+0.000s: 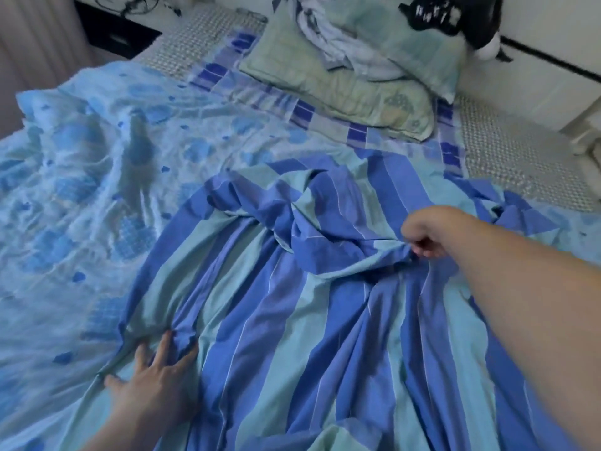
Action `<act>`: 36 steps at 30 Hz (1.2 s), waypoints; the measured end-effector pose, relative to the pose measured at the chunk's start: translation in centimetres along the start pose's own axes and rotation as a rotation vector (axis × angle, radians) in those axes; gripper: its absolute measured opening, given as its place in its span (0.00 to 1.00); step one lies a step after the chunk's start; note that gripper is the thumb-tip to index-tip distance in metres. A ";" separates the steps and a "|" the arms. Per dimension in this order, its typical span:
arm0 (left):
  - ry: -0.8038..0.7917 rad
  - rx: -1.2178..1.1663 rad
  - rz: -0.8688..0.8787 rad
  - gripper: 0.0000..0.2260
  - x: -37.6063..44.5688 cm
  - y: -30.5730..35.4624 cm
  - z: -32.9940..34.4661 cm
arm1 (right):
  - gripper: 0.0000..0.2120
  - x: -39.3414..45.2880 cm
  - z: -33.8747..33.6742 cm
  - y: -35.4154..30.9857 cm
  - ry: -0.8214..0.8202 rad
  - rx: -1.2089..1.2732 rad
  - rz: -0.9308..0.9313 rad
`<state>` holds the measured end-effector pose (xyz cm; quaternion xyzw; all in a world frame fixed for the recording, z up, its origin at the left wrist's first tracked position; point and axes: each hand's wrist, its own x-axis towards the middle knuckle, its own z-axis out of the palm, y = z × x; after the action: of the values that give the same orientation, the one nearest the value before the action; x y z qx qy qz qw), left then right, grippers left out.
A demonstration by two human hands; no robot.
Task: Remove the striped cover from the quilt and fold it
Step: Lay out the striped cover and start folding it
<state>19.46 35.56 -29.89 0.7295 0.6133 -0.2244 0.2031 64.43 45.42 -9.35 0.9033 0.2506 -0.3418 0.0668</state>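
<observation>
Striped cover (292,320) lies crumpled over the near right part of the bed (520,164), alongside the pale blue floral quilt (97,190) that fills the near left part. Cover looks free of the quilt; judged step: spreading it flat before folding.

Left hand (156,379): fingers spread, pressing the cover's left edge down. Right hand (422,232): fingers curled, pinching a bunched fold near the cover's middle.

Next move likely needs the bunch drawn toward the pillow (341,83) at the head end, the left hand anchoring.
</observation>
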 end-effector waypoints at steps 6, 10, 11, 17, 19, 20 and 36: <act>0.010 -0.043 -0.045 0.39 -0.2 0.6 -0.8 | 0.35 -6.3 -12.4 -9.8 0.153 0.875 -0.831; 0.000 -0.086 -0.052 0.42 -0.3 0.7 -0.7 | 0.34 -2.1 -7.4 -7.1 0.142 0.598 -0.746; 0.000 -0.084 -0.045 0.42 -0.3 0.7 -0.7 | 0.28 -0.2 -4.4 -5.3 0.146 0.349 -0.672; -0.049 -0.031 -0.001 0.44 -0.7 0.7 -1.2 | 0.26 6.2 8.9 6.2 0.097 -0.666 -0.406; -0.063 0.013 -0.001 0.40 -0.9 0.9 -1.6 | 0.25 5.4 8.8 8.6 0.095 -0.835 -0.362; -0.060 0.036 -0.004 0.38 -1.0 0.9 -1.7 | 0.24 5.1 8.3 9.8 0.128 -0.909 -0.347; 0.744 -0.516 0.448 0.24 -10.4 15.2 -8.9 | 0.11 -24.8 24.7 38.7 0.272 -0.817 -0.714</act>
<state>33.65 29.74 -16.31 0.7998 0.5082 0.2588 0.1875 53.37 -5.35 -13.85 0.6991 0.6594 -0.0986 0.2584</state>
